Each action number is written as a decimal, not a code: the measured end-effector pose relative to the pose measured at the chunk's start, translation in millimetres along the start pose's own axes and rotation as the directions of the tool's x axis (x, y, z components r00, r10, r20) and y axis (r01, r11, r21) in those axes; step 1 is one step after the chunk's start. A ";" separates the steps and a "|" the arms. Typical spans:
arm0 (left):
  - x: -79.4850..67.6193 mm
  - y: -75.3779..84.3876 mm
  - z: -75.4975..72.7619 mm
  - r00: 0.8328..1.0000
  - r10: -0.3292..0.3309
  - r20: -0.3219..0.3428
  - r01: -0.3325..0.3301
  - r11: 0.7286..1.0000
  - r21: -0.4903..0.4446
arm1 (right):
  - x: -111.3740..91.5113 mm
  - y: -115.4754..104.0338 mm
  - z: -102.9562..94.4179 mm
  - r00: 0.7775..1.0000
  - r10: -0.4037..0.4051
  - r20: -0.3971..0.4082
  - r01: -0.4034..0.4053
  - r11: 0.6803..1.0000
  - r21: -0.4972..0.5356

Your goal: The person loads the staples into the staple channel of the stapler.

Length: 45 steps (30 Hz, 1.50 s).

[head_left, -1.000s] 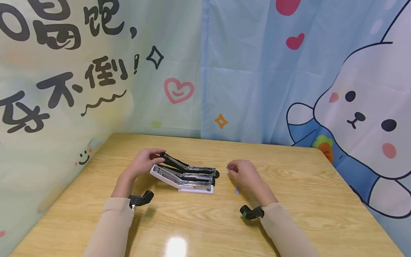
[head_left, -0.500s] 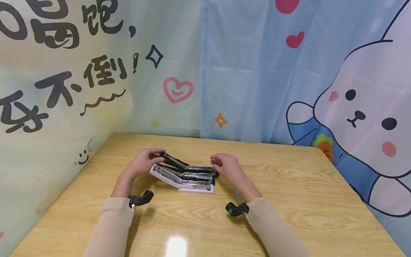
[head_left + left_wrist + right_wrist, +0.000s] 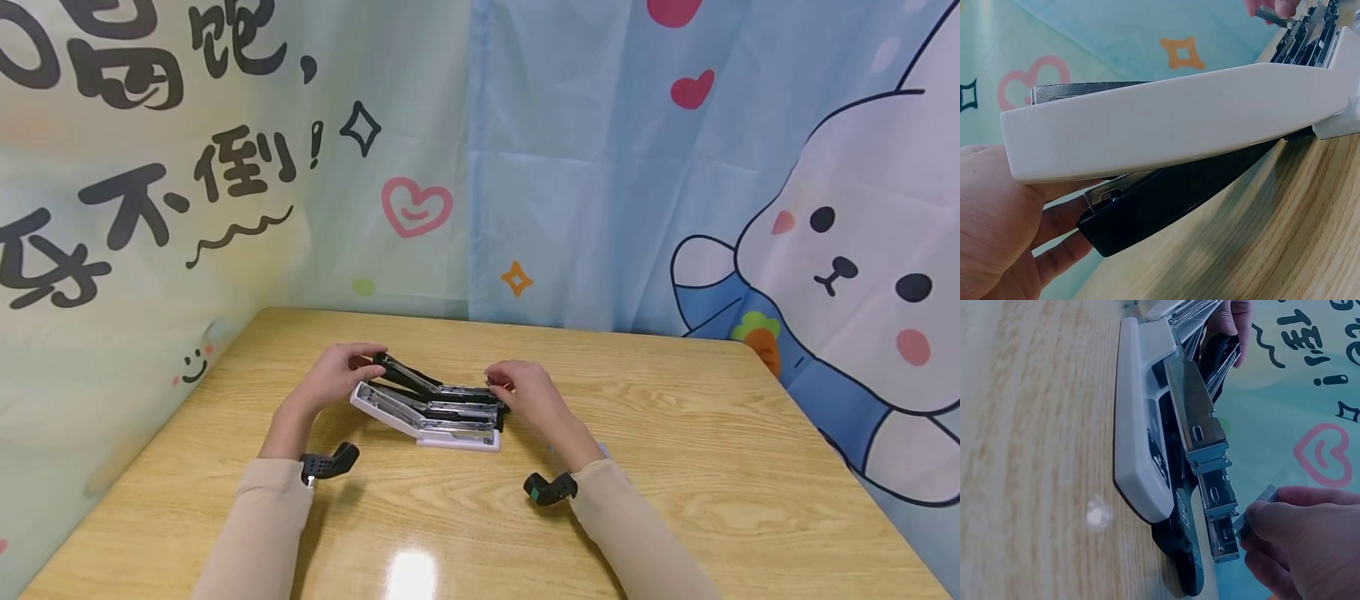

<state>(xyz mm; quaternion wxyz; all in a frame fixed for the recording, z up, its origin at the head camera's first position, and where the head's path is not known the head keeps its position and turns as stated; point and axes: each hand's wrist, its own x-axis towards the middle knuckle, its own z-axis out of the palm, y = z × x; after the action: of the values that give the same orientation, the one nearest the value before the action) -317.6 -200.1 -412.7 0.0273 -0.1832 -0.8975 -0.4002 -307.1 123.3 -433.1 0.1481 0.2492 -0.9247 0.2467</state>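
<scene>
Three opened staplers stand side by side on the table, covers raised to the left. The nearest is a white stapler (image 3: 390,414); behind it are a middle black stapler (image 3: 1147,206) and a far black stapler (image 3: 405,377). My left hand (image 3: 339,372) holds the raised end of the far one between thumb and fingers. Pinched in my right hand (image 3: 527,390) is a short grey strip of staples (image 3: 1261,505). That hand is at the right end of the far stapler, the strip beside its metal magazine (image 3: 1224,540); whether they touch, I cannot tell.
The staplers stand on a wooden table (image 3: 420,517). Small pale bluish pieces (image 3: 603,450) lie by my right wrist, partly hidden behind it. A printed curtain (image 3: 555,208) hangs behind the table and along its left side.
My right hand has moved left with the strip of staples, from the table right of the staplers to the far black stapler's end. My left hand has stayed in place.
</scene>
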 end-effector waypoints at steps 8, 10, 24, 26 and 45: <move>0.8 1.9 0.0 1.000 -0.016 0.004 0.016 1.000 -0.006 | -1.4 1.5 1.3 1.000 -0.006 0.013 0.006 1.000 -0.006; 0.7 1.7 0.1 1.000 -0.011 0.004 0.011 1.000 -0.005 | -1.5 0.9 1.8 1.000 -0.009 0.012 0.009 1.000 0.003; -3.8 3.1 0.3 1.000 -0.021 0.013 0.021 1.000 -0.010 | -5.8 -1.1 4.7 0.998 -0.046 0.046 0.047 0.999 -0.026; -3.7 3.7 0.2 1.000 -0.021 0.015 0.021 1.000 -0.016 | -5.7 -0.7 4.6 0.997 -0.063 0.037 0.064 0.997 -0.033; -0.4 2.7 -0.1 1.000 -0.014 -0.001 0.014 1.000 -0.014 | -1.9 2.1 5.4 0.986 -0.155 0.065 0.160 0.984 -0.079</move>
<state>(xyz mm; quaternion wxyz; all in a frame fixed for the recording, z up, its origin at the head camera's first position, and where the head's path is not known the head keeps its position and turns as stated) -316.3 -198.6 -410.8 0.0235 -0.1769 -0.8960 -0.4066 -307.5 122.7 -439.1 0.1504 0.3221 -0.9156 0.1879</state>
